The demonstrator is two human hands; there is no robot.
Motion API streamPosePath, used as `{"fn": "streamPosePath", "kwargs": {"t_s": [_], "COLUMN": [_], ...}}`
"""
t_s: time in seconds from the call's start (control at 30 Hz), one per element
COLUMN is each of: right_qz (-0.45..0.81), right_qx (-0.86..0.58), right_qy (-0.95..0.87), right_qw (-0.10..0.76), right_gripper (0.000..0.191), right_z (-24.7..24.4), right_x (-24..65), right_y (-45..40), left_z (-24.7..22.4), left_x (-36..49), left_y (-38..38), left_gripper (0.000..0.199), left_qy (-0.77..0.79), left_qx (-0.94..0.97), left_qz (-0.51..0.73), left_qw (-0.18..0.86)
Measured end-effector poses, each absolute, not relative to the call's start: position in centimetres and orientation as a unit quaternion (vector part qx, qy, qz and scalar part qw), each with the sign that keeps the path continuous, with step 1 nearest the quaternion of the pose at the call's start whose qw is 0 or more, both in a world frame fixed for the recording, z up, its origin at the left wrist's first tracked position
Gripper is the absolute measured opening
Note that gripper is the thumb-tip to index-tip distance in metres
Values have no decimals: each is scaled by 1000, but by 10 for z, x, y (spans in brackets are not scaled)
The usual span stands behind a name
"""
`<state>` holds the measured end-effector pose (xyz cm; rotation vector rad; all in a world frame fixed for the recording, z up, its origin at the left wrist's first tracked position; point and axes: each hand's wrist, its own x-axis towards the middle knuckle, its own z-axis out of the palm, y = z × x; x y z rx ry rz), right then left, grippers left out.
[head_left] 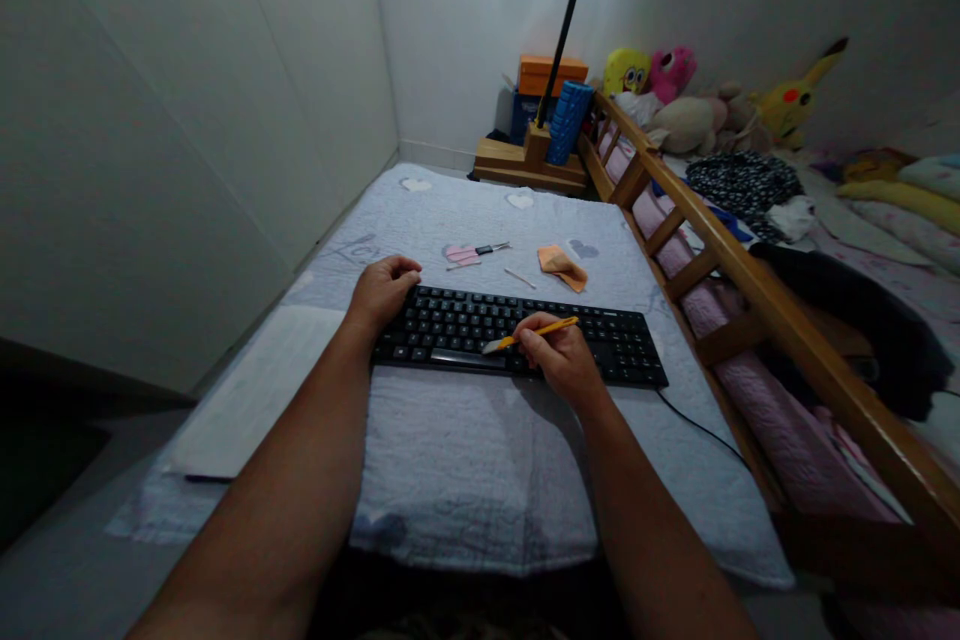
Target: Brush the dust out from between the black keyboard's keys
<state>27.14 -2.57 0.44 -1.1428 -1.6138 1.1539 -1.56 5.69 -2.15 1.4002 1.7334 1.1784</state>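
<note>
A black keyboard [465, 318] lies across the light blue quilted cloth. My right hand [556, 352] pinches a yellow-handled brush [556, 325], its pale bristles resting at the keys just above the right end of the space bar. At the keyboard's upper left corner, my left hand [384, 292] is curled over the edge, holding it. Behind the keyboard lie an orange cloth [562, 268], a white cotton swab [520, 277], another swab [463, 266] and a small dark tool with a metal tip [492, 248].
A white sheet [251, 390] lies left of the keyboard, partly behind my left forearm. The keyboard's cable [705, 428] runs off to the right. A wooden bed rail [694, 280] borders the cloth's right side. A wooden stand [525, 160] with a black pole is at the back.
</note>
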Motion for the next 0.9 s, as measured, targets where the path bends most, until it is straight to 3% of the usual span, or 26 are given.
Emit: {"fn": "streamPosePath", "kwargs": {"t_s": [0.9], "right_qz": [405], "right_qx": [-482], "right_qy": [-641], "right_qw": [438], "right_gripper": [21], "right_z": [11], "right_x": [272], "right_y": [-28], "left_z": [-19], "left_x": [-15], "left_y": [54], "left_gripper": [26], "left_qy": [659], "left_qx": [528], "left_qz": [442], "left_qw": [303]}}
